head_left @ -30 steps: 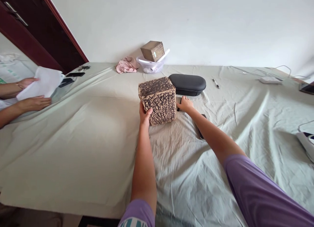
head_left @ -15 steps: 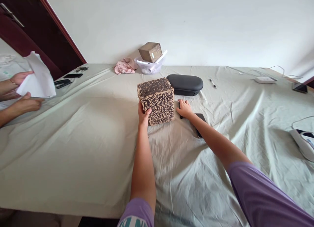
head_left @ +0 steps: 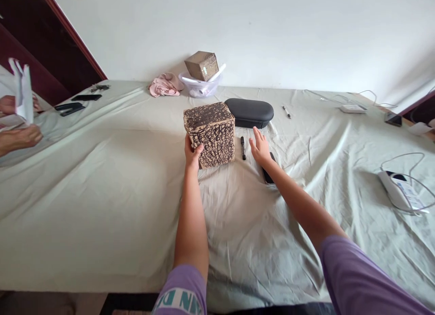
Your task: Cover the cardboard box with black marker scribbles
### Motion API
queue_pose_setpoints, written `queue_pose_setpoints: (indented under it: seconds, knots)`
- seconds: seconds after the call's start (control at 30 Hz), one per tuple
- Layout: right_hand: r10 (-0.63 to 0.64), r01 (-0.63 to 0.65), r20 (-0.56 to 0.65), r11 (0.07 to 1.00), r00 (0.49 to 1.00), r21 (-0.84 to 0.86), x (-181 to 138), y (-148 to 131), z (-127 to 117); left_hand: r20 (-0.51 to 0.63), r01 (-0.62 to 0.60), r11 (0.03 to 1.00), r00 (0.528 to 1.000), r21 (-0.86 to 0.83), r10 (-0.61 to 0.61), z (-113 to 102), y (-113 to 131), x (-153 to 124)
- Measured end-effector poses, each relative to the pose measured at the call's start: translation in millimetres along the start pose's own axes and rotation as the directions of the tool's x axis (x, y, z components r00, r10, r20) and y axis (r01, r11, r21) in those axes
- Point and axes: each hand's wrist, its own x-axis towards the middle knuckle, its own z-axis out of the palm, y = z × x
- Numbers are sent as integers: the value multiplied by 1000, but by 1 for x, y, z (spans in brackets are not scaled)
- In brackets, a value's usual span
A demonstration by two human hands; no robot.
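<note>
The cube-like brown cardboard box, with black looped scribbles over its top and its front, is in the middle of the surface, which is covered by a pale grey-green cloth. The left hand has its grip on the left side of this box: the thumb lies on the front face, and the other fingers are mostly hidden behind. The right hand has its grip released, with the fingers stretched forward and apart; whether it touches the cloth, I cannot tell. Between the box and the right hand lies a slim black marker, apart from both. A flat black phone lies partly under the line of the right wrist. Just behind the box, at its right, is a black rounded case with a zip, and farther right lies a black-and-white pen. Near the wall, a crumpled pink cloth is beside a clear plastic tub, on top of which a smaller plain brown box rests tilted. At the far left, another person's hands hold white paper sheets.
</note>
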Motion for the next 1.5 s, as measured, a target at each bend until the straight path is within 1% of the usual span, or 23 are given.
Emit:
queue_pose_setpoints:
  seconds: [0.07,0.1,0.17,0.27,0.37,0.43,0.5,0.57,0.73,0.9,1.0,1.13,1.3,1.37,1.4,1.43,1.47,1.5]
  knots:
    - [12,-12,-63,1000,998,14,-33,6,-14,8,6,1000,1000,2,-6,0,-1,0]
    - [48,-48,-74,999,996,4,-50,8,-20,16,9,1000,1000,8,-9,0,-1,-1]
    - [157,-161,-90,987,983,-29,-77,9,-27,41,14,1000,999,28,-15,1,-4,-3]
    - [280,-286,-104,957,954,-52,-98,7,-29,65,37,996,997,77,-42,3,-9,-11]
    - [310,-315,-75,947,948,-65,-100,5,-27,111,117,982,985,149,-134,6,-12,-23]
    - [302,-303,-20,948,953,-99,-99,4,-27,150,178,967,967,182,-206,8,-14,-29]
    - [285,-278,32,952,958,-131,-99,4,-27,177,209,958,953,195,-244,8,-13,-33]
    - [267,-256,49,954,963,-157,-100,3,-27,182,210,957,952,199,-246,9,-11,-35]
    - [236,-218,68,955,969,-200,-103,2,-28,139,186,958,966,220,-219,13,-5,-34]
    - [217,-203,63,961,974,-186,-105,1,-31,95,229,938,961,261,-261,21,2,-37]
    - [207,-194,65,967,976,-167,-109,0,-34,70,233,935,963,269,-260,27,9,-42]
    - [203,-192,67,972,977,-139,-114,-2,-35,65,242,935,961,261,-267,30,24,-54]
    - [206,-200,54,975,977,-99,-115,-1,-35,57,248,946,963,209,-265,29,40,-82]
    - [159,-157,42,987,986,-40,-114,5,-36,30,231,965,971,122,-236,30,43,-94]
    - [103,-105,39,993,994,46,-113,8,-37,2,235,971,972,53,-235,32,44,-98]
    - [35,-41,36,983,999,180,-112,12,-38,-31,252,967,967,-22,-253,33,45,-102]
    - [-33,21,29,937,999,349,-111,14,-39,-64,279,956,956,-91,-285,35,45,-105]
    - [-92,67,21,849,996,524,-111,15,-40,-83,317,936,940,-153,-332,36,46,-106]
